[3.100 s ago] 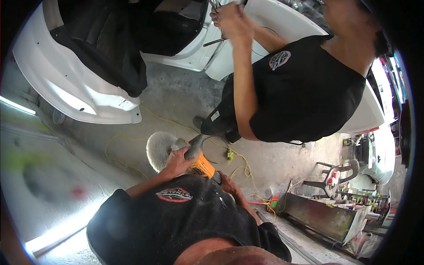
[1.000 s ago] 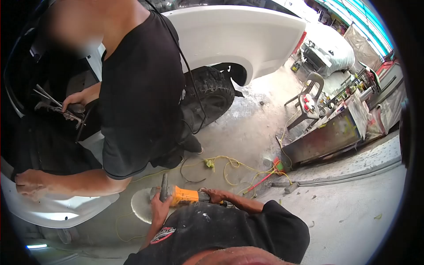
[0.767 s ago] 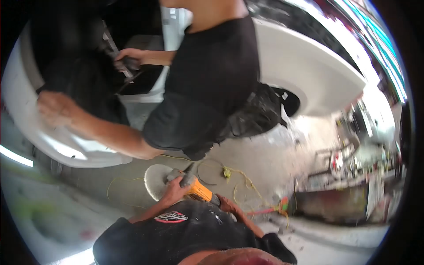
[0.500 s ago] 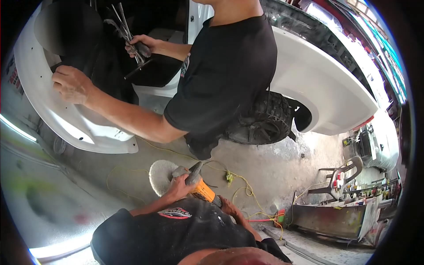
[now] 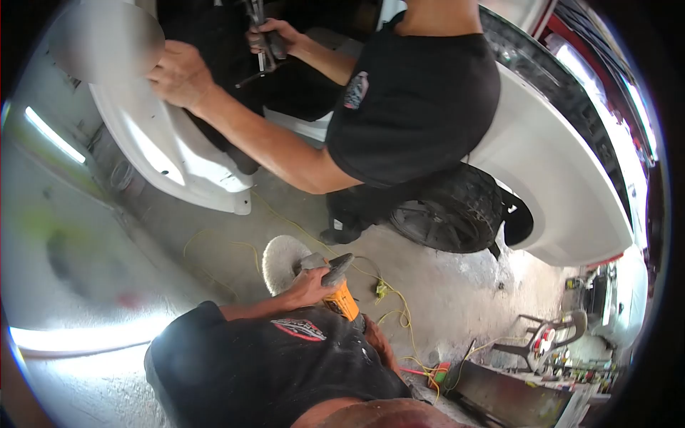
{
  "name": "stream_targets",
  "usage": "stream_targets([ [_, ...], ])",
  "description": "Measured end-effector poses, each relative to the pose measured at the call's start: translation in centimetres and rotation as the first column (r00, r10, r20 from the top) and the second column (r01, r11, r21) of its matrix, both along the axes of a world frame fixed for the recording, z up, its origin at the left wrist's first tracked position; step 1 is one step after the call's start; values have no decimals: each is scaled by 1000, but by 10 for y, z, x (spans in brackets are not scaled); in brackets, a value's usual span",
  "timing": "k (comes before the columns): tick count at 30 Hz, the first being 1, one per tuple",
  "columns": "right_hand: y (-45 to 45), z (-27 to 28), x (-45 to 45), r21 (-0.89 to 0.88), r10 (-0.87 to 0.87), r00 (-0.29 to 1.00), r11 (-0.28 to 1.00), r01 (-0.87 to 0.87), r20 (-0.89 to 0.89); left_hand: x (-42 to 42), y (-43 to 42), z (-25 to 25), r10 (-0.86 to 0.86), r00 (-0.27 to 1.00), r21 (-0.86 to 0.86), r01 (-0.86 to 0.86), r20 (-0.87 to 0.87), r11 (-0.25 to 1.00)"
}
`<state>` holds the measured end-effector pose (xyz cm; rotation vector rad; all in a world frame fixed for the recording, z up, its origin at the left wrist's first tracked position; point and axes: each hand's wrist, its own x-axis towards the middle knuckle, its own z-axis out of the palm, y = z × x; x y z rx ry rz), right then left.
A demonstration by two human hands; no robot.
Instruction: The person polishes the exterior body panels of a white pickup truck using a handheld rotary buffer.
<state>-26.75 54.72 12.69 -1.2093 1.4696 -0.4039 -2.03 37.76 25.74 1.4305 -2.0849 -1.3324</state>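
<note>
I hold an orange polisher [image 5: 343, 301] with a round white wool pad [image 5: 284, 265] in front of my body, the pad to the left. My left hand [image 5: 308, 287] is closed round its front part, beside the dark side handle [image 5: 337, 269]. At the rear end of the polisher is my right hand [image 5: 377, 341], closed on the dark grip and partly hidden by my shirt. The pad hangs above the floor, apart from the car's white panels.
A co-worker [image 5: 414, 107] in a black shirt stands ahead, metal tools [image 5: 262, 44] in one hand, the other at a white door [image 5: 146, 153]. A wheel [image 5: 446, 214], yellow cord [image 5: 408, 317], chair [image 5: 546, 339] and metal box [image 5: 499, 392] are to the right.
My view has shifted, so the car's wheel and rear panel sit lower and farther right. The co-worker's hands appear higher and farther right. Both my hands keep hold of the polisher.
</note>
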Motion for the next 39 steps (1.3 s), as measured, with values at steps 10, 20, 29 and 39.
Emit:
stream_targets([
  [10,-10,33,5,14,-24,999,1000,25,-24,2,2,-11,22,1000,-15,-22,-4,1000],
  [20,-12,43,3,-11,46,999,999,-46,-28,1,0,-13,11,998,15,-12,59,1000],
  [29,-6,33,1,-40,39,999,998,-39,-6,0,1,-5,37,997,63,-41,68,997],
  [39,-5,27,5,-22,6,999,1000,-6,-43,0,2,-2,25,999,72,-27,30,997],
])
